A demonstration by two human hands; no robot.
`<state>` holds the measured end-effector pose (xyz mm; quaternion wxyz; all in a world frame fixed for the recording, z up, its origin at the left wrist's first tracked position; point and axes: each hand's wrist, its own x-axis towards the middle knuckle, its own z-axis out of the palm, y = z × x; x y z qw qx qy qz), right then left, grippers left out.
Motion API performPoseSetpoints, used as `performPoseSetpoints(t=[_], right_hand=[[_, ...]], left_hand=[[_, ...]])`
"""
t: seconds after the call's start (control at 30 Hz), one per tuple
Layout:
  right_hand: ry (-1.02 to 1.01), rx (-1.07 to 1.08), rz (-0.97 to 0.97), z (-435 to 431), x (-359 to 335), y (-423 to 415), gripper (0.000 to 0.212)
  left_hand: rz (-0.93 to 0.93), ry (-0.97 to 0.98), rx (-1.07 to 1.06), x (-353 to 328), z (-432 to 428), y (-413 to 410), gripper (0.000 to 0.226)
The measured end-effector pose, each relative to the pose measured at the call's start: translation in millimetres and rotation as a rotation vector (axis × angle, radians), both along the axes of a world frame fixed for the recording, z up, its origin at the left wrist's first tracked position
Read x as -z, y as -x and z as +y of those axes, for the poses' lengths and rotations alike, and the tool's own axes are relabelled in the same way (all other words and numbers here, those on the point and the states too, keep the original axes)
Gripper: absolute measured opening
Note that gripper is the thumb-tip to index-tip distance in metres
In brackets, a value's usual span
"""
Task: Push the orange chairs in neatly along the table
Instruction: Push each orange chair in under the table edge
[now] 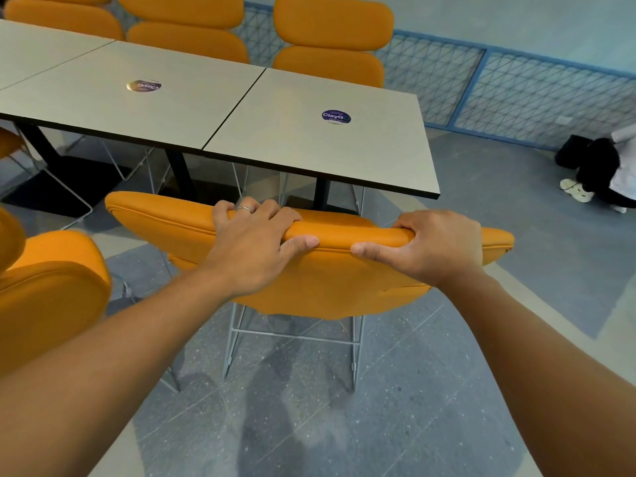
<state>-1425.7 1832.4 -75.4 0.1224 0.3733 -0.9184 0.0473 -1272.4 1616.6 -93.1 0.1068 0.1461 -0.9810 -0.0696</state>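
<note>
An orange padded chair [330,280] on a grey wire frame stands in front of me, its back towards me and slightly skewed to the table's near edge. My left hand [254,242] and my right hand [437,246] both grip the top of its backrest, fingers over the far side. The grey table [282,139] with a black edge runs just beyond the chair. A second orange chair [51,290] stands close at my left. Three more orange chairs [332,43] line the table's far side.
Round purple stickers [336,117] lie on the tabletops. Black table posts [180,173] stand under the table. A blue mesh railing [516,87] runs behind. A crouching person in dark and white clothes [602,170] is at the far right on the grey floor.
</note>
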Motion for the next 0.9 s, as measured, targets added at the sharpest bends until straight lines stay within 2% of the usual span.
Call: performPoseSetpoints(t=[0.47,0.9], right_hand=[[-0.009,-0.026,0.017,-22.0,3.3,111.6,0.102],[0.021,-0.056,0.042,-37.9,6.3,166.2,0.098]], left_hand=[[0.017,0.028,-0.067,5.2,-13.7,97.9,0.067],[0.019,0.019,-0.079,4.0,-30.7,149.0,0.068]])
